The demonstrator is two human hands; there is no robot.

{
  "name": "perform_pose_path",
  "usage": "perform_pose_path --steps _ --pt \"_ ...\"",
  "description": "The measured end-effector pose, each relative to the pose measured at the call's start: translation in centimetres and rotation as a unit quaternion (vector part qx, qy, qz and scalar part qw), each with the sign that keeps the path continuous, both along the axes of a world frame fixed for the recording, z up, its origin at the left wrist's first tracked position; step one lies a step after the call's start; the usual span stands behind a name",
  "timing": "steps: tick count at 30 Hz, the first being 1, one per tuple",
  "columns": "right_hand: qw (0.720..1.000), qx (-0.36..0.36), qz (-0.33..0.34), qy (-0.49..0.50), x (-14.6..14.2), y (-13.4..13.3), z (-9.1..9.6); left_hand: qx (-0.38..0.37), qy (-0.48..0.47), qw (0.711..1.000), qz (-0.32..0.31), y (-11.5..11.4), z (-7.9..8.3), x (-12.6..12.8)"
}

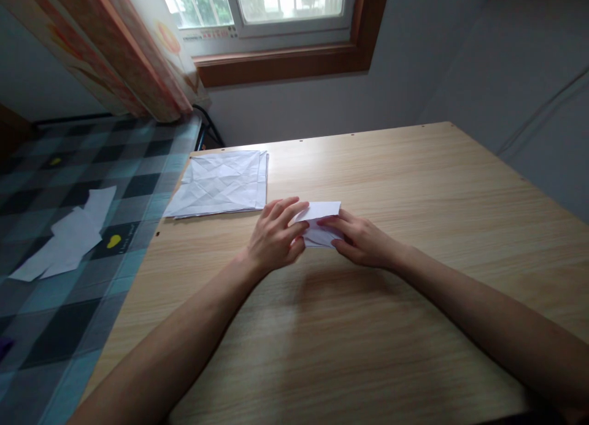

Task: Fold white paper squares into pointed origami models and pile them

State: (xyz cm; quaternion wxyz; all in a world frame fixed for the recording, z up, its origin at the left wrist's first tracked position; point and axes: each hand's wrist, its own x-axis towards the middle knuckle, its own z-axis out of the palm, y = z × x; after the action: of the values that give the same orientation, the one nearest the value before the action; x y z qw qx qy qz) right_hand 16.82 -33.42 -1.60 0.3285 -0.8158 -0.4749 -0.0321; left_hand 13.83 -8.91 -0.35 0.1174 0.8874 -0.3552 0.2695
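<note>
Overall, wood-grain worktop [442, 186] spans most of the view; checked cloth [129, 241] lies along its left side. Floral curtain [151, 63] hangs beyond the cloth, beside the window [285, 8]. Stack of creased white paper sheets [225, 179]: flat, far left corner of worktop. White paper scraps [69, 241]: on the cloth. Left hand [280, 233] and right hand [359, 238]: fingers curled, gripping opposite ends of folded white paper [324, 210], near mid-worktop, upper flap raised.
</note>
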Motion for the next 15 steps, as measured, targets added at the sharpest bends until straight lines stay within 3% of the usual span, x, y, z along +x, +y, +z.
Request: perform_pose_path --steps 4,10,15 --pt "0.999 0.006 0.043 0.022 0.02 -0.24 -0.03 0.003 0.009 1.0 -0.007 -0.23 -0.04 -0.03" --pt "0.999 0.006 0.041 0.029 0.04 -0.33 -0.27 0.02 -0.013 1.0 -0.019 -0.39 -0.26 0.01" --pt "0.998 0.025 0.041 0.028 -0.09 -0.18 -0.41 0.001 0.029 0.999 -0.018 -0.77 0.04 -0.19"
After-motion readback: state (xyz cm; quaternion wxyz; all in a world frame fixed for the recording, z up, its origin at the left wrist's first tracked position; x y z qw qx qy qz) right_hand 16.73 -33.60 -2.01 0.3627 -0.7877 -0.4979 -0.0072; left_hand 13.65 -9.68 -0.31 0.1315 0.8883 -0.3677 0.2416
